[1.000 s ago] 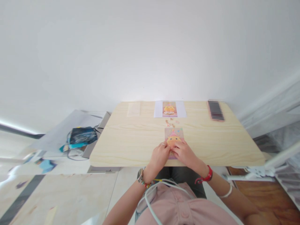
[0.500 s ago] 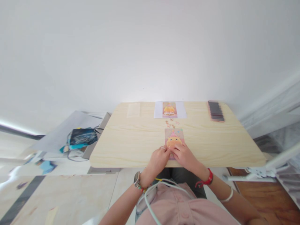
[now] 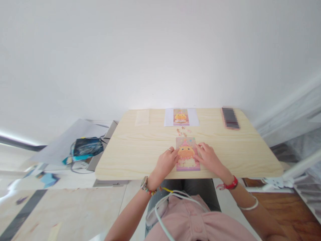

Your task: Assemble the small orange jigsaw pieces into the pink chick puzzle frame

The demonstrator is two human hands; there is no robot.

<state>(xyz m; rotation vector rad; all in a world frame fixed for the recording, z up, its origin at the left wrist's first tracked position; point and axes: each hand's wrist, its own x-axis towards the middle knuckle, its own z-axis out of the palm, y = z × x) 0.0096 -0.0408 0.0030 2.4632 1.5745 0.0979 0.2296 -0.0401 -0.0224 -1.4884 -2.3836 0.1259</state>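
Flanking the puzzle, fingers touch it; loose pieces lie outside.

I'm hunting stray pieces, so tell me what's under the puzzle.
The puzzle lies on the wood-grain tabletop, which shows beyond its edges. Anything directly beneath is covered and cannot be seen.

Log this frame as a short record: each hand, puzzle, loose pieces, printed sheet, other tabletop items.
Left hand: at the left edge of the puzzle
Right hand: at its right edge, fingers spread
Puzzle: flat, yellow figure
Loose pieces: just beyond the puzzle
Printed sheet: farther back, similar picture
Other: pixelated dark rectangle, far right; pale flat item, far left
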